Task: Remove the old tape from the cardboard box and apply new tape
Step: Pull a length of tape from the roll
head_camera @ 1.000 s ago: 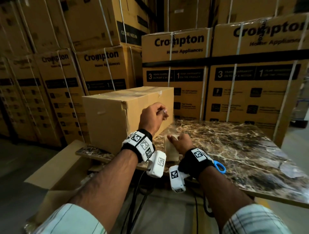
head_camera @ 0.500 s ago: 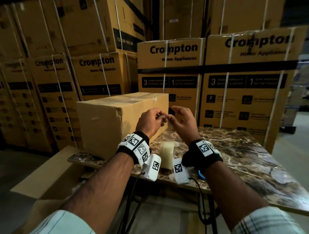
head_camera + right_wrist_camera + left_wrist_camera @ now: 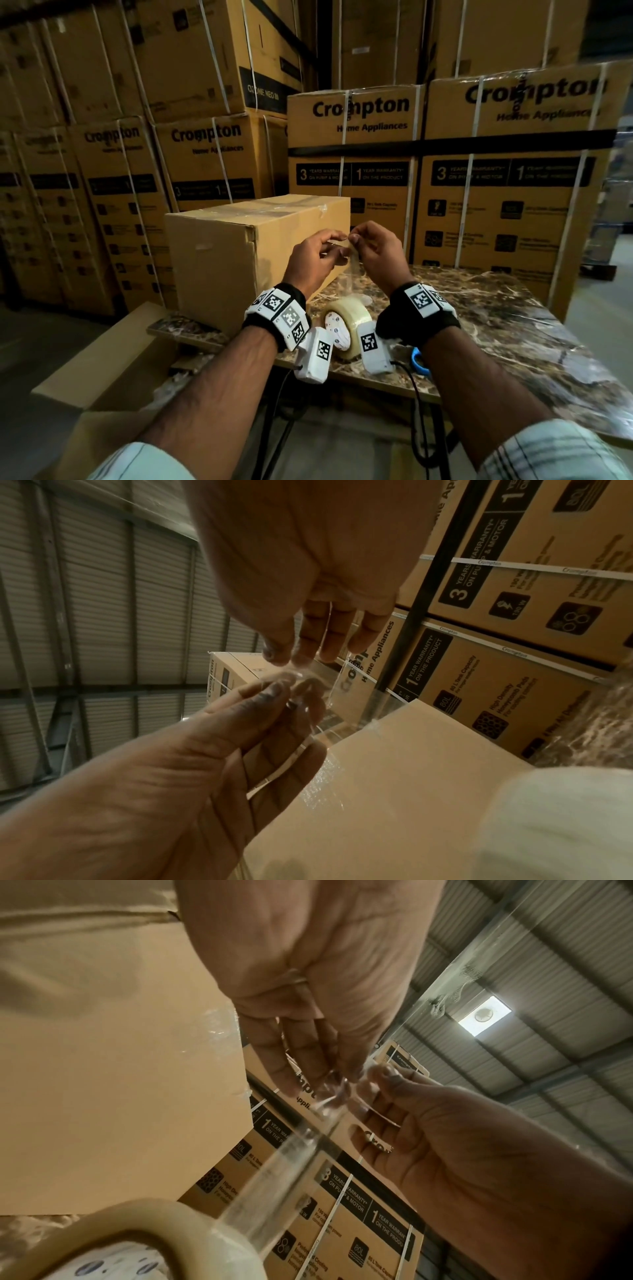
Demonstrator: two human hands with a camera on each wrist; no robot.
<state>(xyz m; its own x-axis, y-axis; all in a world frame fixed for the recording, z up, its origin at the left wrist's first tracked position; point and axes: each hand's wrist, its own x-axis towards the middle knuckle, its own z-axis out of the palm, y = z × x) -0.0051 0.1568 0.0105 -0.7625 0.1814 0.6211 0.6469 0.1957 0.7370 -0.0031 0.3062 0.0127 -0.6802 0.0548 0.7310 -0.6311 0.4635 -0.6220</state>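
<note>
Stacked brown cartons (image 3: 352,137) behind my hands read "Crompton Home Appliances", "3 years warranty on pump & motor", "1 yr warranty on the product", "80 L". My left hand (image 3: 317,255) and right hand (image 3: 376,251) met at the fingertips, both pinching the free end of a clear tape strip (image 3: 291,1161). It ran down to the pale tape roll (image 3: 346,327) on the marbled table (image 3: 513,318), just below my wrists. Plain brown cardboard box (image 3: 219,253) sat just left of the pinch, shiny tape across its top.
</note>
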